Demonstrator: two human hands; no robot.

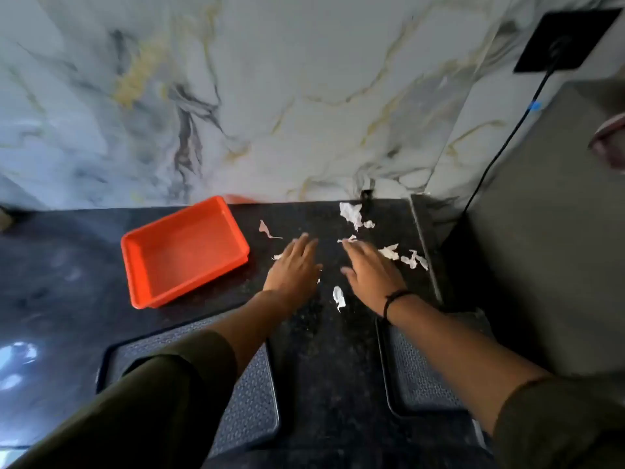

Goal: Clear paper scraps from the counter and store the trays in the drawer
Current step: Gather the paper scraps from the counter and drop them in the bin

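Several white paper scraps lie on the black counter (331, 333): a crumpled one (350, 213) at the back, a strip (339, 297) between my wrists, more scraps (413, 258) at the right. An empty orange tray (184, 252) sits tilted at the left. Two dark textured trays lie near me, one (250, 394) under my left forearm, one (417, 374) under my right. My left hand (296, 267) and right hand (372, 270) rest flat on the counter, palms down, fingers spread, holding nothing.
A marble wall (270, 96) backs the counter. A grey appliance (548, 231) stands at the right, with a black cord (500, 147) running up to a black wall socket (564, 42). A metal strip (426, 245) edges the counter's right side.
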